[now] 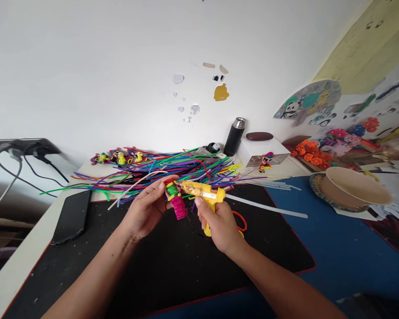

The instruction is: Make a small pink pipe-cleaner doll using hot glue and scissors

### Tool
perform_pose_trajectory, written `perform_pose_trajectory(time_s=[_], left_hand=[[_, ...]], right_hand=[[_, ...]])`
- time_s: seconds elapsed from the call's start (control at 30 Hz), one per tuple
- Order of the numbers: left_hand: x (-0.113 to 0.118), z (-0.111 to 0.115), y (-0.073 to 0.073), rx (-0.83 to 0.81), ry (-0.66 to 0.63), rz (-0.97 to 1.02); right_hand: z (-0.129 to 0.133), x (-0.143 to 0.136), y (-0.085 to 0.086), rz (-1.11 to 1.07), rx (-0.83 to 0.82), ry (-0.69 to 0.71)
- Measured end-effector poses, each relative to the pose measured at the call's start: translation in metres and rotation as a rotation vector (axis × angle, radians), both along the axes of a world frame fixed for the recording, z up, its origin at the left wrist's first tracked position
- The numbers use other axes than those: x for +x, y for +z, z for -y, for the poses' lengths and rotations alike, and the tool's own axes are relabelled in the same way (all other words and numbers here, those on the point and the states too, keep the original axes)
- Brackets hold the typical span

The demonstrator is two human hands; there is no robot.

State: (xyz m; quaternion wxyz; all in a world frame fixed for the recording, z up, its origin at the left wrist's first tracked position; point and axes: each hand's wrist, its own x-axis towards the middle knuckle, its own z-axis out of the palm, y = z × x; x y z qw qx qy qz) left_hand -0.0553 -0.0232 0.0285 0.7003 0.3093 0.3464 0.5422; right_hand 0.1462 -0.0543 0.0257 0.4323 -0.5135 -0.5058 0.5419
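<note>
Left of the left hand [151,206], a black phone [71,215] lying flat; farther out past it, a dark power strip [28,145] with cords plugged in. Beyond the right hand [221,221], a black bottle [234,138] just beside a white box [277,149], topped by a dark red oval case [259,136]. Well right of the right hand, a pale bowl [346,191], with orange flowers [309,152] behind.

Room over black mat [173,274], fuzzy stems [159,166] beyond

Looking forward and down from the head, close above the black mat [173,274], facing the white wall [119,75]
</note>
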Motion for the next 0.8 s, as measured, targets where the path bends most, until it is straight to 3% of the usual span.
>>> perform_pose_trajectory(time_s=[0.8], left_hand=[[0.0010, 0.0019, -0.0013, 0.005, -0.013, 0.003]], right_hand=[[0.0006, -0.0013, 0.0011, -0.011, 0.017, -0.007]])
